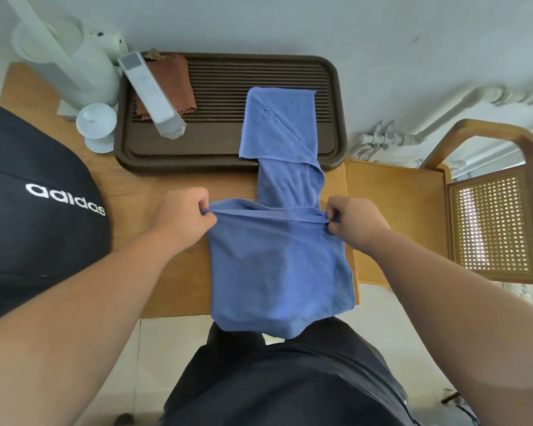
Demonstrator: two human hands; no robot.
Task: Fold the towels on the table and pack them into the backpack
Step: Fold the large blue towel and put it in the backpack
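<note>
Left hand (183, 210) and right hand (356, 221) pinch towel (277, 265); backpack (28, 241) cropped.

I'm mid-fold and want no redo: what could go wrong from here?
1. The towel's far end lies twisted on the tray. The left hand and right hand pinch only the fold line, so pulling may drag it askew and leave a crooked fold.
2. Its near end hangs over the table edge; if either pinch slips, it might slide off.
3. The backpack shows no opening in this view, so packing may need a hand freed.
</note>
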